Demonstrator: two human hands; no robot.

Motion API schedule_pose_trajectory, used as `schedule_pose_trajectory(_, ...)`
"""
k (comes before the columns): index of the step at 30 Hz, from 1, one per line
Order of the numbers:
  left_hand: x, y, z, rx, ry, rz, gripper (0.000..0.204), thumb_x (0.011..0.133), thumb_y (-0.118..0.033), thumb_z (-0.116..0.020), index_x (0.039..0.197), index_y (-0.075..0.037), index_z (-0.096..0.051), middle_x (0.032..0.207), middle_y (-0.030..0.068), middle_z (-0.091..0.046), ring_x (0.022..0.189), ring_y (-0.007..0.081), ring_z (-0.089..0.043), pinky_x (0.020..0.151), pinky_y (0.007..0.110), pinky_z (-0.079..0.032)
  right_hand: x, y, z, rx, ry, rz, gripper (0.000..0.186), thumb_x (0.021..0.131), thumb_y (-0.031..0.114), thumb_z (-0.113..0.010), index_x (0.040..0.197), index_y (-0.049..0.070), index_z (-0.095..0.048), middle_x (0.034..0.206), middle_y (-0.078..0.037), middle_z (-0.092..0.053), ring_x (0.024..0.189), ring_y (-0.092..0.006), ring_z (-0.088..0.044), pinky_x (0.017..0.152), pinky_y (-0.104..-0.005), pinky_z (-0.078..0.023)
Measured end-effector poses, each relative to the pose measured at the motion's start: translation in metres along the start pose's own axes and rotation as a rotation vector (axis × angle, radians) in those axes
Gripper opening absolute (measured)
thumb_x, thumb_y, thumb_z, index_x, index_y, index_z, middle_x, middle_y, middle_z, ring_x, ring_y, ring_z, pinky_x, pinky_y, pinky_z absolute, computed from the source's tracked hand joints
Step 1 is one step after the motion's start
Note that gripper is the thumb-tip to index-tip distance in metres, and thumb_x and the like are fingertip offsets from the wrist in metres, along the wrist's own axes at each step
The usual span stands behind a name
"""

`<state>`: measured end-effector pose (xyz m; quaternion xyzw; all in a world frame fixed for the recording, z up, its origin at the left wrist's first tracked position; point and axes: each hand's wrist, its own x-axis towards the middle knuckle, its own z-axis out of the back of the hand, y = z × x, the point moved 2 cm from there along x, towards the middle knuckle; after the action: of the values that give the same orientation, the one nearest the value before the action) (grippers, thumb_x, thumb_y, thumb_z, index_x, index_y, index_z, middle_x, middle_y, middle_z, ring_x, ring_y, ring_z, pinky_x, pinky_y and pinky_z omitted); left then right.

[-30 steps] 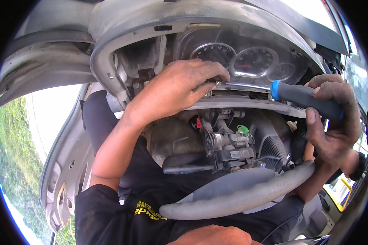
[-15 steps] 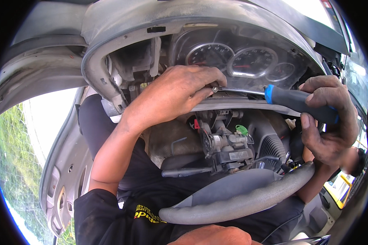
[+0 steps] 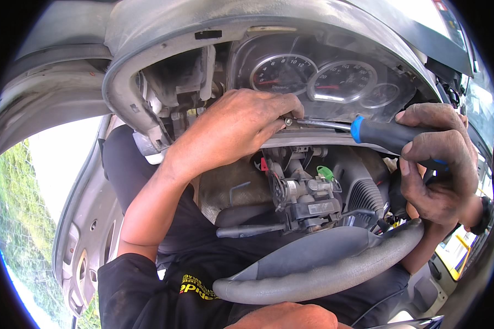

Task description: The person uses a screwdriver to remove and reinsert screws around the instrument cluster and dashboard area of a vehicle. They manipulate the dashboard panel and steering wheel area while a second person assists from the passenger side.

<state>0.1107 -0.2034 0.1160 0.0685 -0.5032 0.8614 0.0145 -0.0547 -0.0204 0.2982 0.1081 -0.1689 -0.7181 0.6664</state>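
Note:
My left hand [image 3: 233, 129] is closed in front of the instrument cluster [image 3: 318, 77], thumb and forefinger pinching a small screw [image 3: 288, 122]. Its round end peeks out beyond the fingertips. My right hand [image 3: 442, 159] is wrapped round the black and blue handle of a screwdriver [image 3: 387, 133], held nearly level. The metal shaft points left toward the screw, along the lower edge of the cluster. Whether the tip touches the screw I cannot tell.
Below the hands is the exposed steering column [image 3: 313, 203] with a green tag [image 3: 325, 173]. The grey steering wheel [image 3: 324, 274] lies nearer to me. A grey dashboard surround [image 3: 126, 71] curves over the cluster, with an uncovered opening on its left. The door [image 3: 88, 236] stands at the left.
The fingers of my right hand have shifted round the handle, and the handle sits slightly farther left. My left hand keeps its pinch at nearly the same spot.

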Motion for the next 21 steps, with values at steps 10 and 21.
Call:
schedule_pose_trajectory(10,0.0011,0.0005,-0.0005,-0.026,0.020,-0.018,0.026,0.095,-0.001,-0.063,0.120,-0.002,-0.064,0.108,0.0188,-0.074,0.104,0.0411,-0.071,0.092,0.051,-0.056,0.0015,-0.0018,0.0000,0.010,0.058,0.070,0.029,0.066,-0.004,-0.072,0.091,0.008,-0.066,0.110,-0.024,-0.071,0.093,-0.0324,-0.074,0.084,-0.0415,-0.058)
schedule_pose_trajectory(21,0.0014,0.0023,-0.0015,-0.046,-0.004,-0.020,0.028,0.094,-0.004,-0.071,0.122,-0.006,-0.068,0.114,0.0144,-0.076,0.105,0.0372,-0.074,0.091,0.045,-0.058,0.0036,-0.0082,0.0059,0.063,0.151,0.153,0.032,0.065,-0.009,-0.071,0.092,0.006,-0.066,0.113,-0.026,-0.069,0.098,-0.0337,-0.074,0.083,-0.0419,-0.059)
